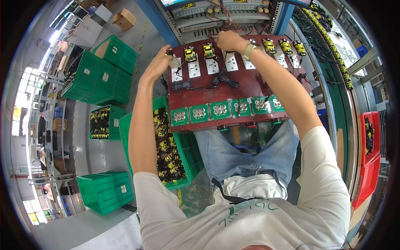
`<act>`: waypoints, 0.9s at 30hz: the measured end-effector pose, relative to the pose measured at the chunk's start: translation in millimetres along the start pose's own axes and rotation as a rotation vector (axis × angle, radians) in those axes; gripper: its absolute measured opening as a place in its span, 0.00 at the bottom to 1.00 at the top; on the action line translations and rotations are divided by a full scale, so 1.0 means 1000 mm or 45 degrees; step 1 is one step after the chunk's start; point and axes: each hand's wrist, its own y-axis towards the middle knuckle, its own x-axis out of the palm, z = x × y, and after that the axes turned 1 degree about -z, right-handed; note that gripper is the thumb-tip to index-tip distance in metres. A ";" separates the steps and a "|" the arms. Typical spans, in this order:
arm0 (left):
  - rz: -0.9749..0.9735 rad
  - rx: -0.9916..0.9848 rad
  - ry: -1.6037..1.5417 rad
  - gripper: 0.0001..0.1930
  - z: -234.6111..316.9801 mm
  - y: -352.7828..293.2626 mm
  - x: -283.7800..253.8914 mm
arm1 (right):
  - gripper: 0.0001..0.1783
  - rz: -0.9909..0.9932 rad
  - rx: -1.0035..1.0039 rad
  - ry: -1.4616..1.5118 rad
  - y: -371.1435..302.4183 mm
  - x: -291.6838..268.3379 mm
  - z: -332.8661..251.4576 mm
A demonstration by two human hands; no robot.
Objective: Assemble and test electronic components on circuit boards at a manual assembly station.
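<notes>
Grey floor (96, 156) left of the red bench (200, 98). Green conveyor (343, 121) right of bench, a line of yellow-and-black units (331, 48) along its far stretch. Rack (148, 21), blue-posted, wires inside, directly behind bench. Crate stack (100, 77), green, well left of bench; dark items show at its left end. Bench top dark red: white sockets (194, 70) in a row toward its far edge, green panels (220, 109) with round silvery contacts along its near edge. Near crate (192, 160), green, just off bench's near left corner, heaped with loose circuits (171, 160), yellow and black. Lower crate (102, 193), farther out that side; contents cannot be made out. Small crate (112, 133), left of bench, packed with similar circuits. Red bins (375, 121) well right of bench, dark pieces in the upper one. Carton (125, 18) beyond bench's far left. Left hand (158, 64) at bench's far left corner, fingers bent about the end circuit; grasp or mere touch, cannot tell. Right hand (230, 41) over bench's far edge, fingers curled, tips hidden; cannot tell what they hold. Mounted circuits (208, 51) stand along bench's far side, by the sockets. Black cords (225, 79) bundled mid-bench.
</notes>
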 end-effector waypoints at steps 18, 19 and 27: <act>0.040 0.233 0.992 0.29 0.010 0.003 0.026 | 0.19 -0.064 0.046 -0.069 -0.023 0.002 -0.018; -0.048 0.231 0.883 0.28 -0.006 0.015 0.007 | 0.19 -0.066 0.028 -0.054 -0.024 -0.003 -0.028; -0.105 -0.114 -0.112 0.26 0.010 -0.005 -0.019 | 0.18 -0.138 0.079 0.024 -0.025 -0.007 -0.022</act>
